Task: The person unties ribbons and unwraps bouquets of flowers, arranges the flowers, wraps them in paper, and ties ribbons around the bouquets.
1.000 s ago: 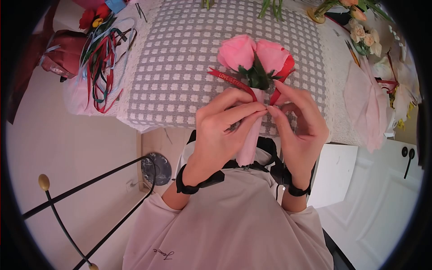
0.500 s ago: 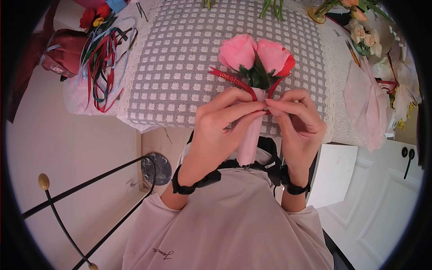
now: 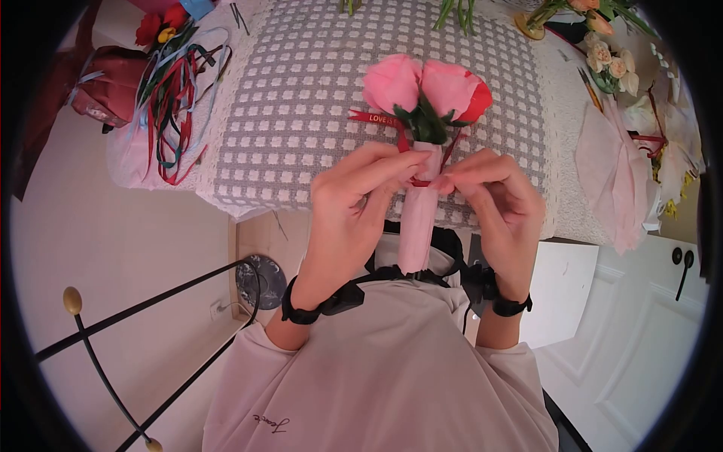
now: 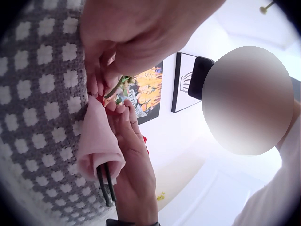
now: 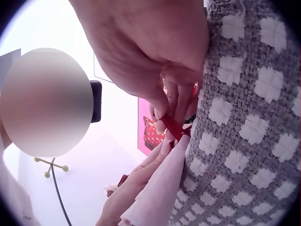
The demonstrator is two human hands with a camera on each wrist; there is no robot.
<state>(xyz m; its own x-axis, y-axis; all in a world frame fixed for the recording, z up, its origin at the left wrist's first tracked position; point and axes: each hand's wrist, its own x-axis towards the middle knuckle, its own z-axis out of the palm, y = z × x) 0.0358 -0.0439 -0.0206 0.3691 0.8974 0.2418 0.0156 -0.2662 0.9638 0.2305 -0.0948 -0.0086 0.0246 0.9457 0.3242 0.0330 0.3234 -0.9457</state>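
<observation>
A small bouquet with two pink roses [image 3: 392, 83], a red bloom [image 3: 477, 102] beside them and green leaves [image 3: 428, 124] lies over the cushion. Pale pink paper [image 3: 417, 230] wraps its stems; two dark stem ends [image 4: 106, 186] poke from the bottom in the left wrist view. A red ribbon [image 3: 370, 117] with gold lettering circles the wrap below the leaves. My left hand [image 3: 360, 192] pinches the ribbon at the wrap's left side. On the other side my right hand [image 3: 503, 194] pinches the ribbon [image 5: 172, 128] between thumb and finger.
Under the bouquet is a grey and white checked cushion [image 3: 286, 113]. Loose ribbons [image 3: 173, 113] and a dark red wrapped bundle [image 3: 113, 87] lie to the left. Pink paper [image 3: 614, 173] and pale flowers [image 3: 610, 64] are at the right. A black metal rail [image 3: 151, 309] stands lower left.
Both hands have drawn slightly apart, the left one shifting left. The ribbon now shows as a band across the wrap. The blooms have moved a little up and left.
</observation>
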